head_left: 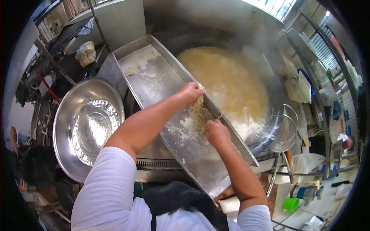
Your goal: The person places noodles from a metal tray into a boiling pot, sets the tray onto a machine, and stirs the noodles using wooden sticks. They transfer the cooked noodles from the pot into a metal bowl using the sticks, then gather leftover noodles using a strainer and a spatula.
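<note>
A long metal tray (154,82) lies slantwise in front of me, dusted with white flour. My left hand (192,93) is closed around a bunch of pale noodles (198,115) above the tray, near its right wall. Some strands stick out above the fist. My right hand (217,133) is closed at the lower part of the same bunch, close to the right wall. Its fingertips are partly hidden. Loose flour and bits of noodle lie on the tray floor beside the bunch. A small clump of noodles (132,72) sits near the tray's far left side.
Right of the tray, a large dark wok (274,127) holds cloudy, steaming yellowish liquid (223,77). On the left stands a wide, shiny perforated metal basin (96,123). A round strainer (284,134) rests beyond the wok. A green cup (291,204) is at lower right.
</note>
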Available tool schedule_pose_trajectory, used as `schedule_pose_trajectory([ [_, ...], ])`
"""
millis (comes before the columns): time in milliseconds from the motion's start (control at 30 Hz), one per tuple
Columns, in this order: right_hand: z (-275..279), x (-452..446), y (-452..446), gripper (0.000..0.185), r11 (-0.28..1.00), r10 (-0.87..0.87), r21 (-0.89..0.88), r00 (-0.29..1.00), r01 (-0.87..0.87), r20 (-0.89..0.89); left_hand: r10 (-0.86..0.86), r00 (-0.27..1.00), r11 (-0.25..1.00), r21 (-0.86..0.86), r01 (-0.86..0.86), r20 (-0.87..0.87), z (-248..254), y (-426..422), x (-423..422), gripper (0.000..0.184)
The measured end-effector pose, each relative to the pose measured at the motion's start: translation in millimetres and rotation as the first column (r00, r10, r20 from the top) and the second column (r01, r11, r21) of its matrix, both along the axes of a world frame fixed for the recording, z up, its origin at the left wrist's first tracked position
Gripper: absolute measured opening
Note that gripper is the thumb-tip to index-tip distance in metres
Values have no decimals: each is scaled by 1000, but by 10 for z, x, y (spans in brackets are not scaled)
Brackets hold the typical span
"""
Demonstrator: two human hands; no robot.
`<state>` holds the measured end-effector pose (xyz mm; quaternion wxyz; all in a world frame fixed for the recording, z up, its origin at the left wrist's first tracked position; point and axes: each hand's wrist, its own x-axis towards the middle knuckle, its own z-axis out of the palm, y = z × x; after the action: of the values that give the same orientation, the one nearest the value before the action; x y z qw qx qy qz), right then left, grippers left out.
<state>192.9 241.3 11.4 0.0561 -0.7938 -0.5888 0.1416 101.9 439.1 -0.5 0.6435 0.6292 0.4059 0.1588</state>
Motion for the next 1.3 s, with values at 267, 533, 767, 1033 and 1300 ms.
schedule_pose_trajectory([
  [267,106,-72,-121,16,969,23,243,958,49,-285,-115,931,976,215,41,348,1248,287,707,22],
  [533,499,-29,-130,13,976,10,164,720,144,-694,-318,859,656,561,505,-402,1458,572,677,55],
  [767,1299,530,471,21,780,179,499,631,376,-755,-80,988,985,144,99,-136,716,461,-332,59],
  [1033,841,239,948,51,958,89,262,991,-112,99,55,989,993,92,-68,134,585,-56,-1092,51],
  [1300,150,634,1259,20,950,8,300,952,89,-307,279,922,959,-26,-282,268,498,-778,-1980,42],
])
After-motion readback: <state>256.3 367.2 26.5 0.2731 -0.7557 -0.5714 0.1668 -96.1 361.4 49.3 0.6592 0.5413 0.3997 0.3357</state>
